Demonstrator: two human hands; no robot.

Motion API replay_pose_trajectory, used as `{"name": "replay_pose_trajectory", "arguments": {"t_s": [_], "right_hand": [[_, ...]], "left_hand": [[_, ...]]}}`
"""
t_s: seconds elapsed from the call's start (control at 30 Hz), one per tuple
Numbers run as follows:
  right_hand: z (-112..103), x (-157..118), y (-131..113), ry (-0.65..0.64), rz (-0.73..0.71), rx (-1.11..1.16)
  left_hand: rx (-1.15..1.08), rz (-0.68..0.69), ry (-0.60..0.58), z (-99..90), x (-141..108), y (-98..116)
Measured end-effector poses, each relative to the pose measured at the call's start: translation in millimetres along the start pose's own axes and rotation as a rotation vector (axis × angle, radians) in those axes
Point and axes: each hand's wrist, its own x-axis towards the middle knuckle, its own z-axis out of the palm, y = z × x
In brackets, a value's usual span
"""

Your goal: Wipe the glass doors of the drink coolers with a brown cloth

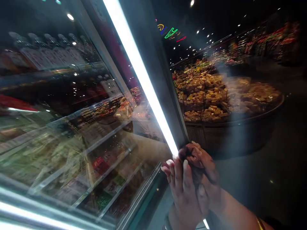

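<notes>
A bunched brownish-red cloth (192,155) is pressed against the lower end of a dark upright door frame (165,95), beside a bright light strip (144,80). My right hand (210,174) comes in from the right, its fingers wrapped round the cloth. Close beside it, my left hand (183,198) has its fingers stretched upward, the tips at the bottom of the light strip. It appears to rest against the frame or glass; exact contact is hard to make out. The palms overlap, so part of the cloth is hidden.
At left, glass-fronted shelves hold bottles (51,51) and packaged goods (43,147), blurred. A metal shelf edge (107,139) crosses behind the glass. A round display (261,111) heaped with wrapped goods stands at right, on a dark floor (271,182).
</notes>
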Motion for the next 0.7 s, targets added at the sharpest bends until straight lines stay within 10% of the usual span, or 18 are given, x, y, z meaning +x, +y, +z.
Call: {"name": "replay_pose_trajectory", "arguments": {"t_s": [0.23,0.47,0.7], "right_hand": [[-13.8,17.2,-18.5,-0.052,-0.198,-0.098],[-10.7,128.2,-53.0,-0.006,-0.351,-0.089],[-16.0,125.2,-54.7,-0.018,-0.318,-0.115]], "left_hand": [[0.082,-0.057,0.051,-19.0,13.4,2.7],[0.091,-0.052,0.014,-53.9,106.5,-1.0],[0.112,-0.098,0.024,-50.7,106.6,9.8]]}}
